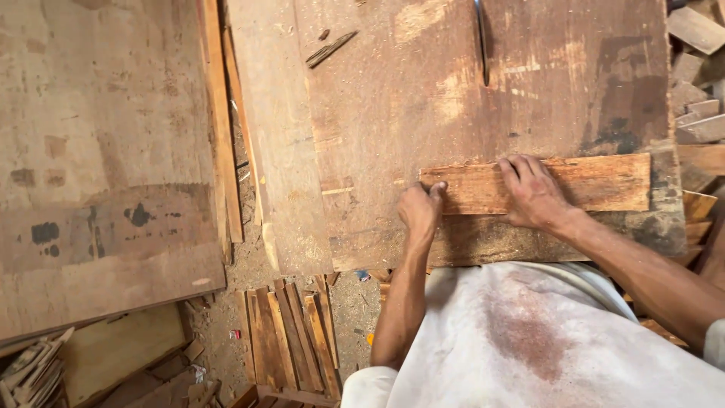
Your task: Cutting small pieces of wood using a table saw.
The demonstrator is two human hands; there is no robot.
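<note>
White cloth, stained reddish brown in the middle, covers the person's front at the bottom of the view, and both bare forearms reach out from it over the near edge of the saw table. On that worn, dusty wooden tabletop lies a short reddish plank, flat and lengthwise along the near edge, towards the near right corner. The left hand is curled at the plank's left end, the thumb and fingertips pressed against the end grain, so it grips nothing round but pushes on the end. The right hand lies flat on top of the plank near its middle, fingers spread and pointing away from the person, palm pressing down. Beyond the plank, near the far edge of the tabletop, a thin saw blade stands in a slot, seen edge-on and roughly in line with the gap between the two hands. A small dark sliver of wood lies on the tabletop towards the far left. Left of the table, a large plywood sheet rests at a slant. Below, on the sawdust floor, a bundle of narrow slats lies side by side. Offcuts pile up past the right edge.
</note>
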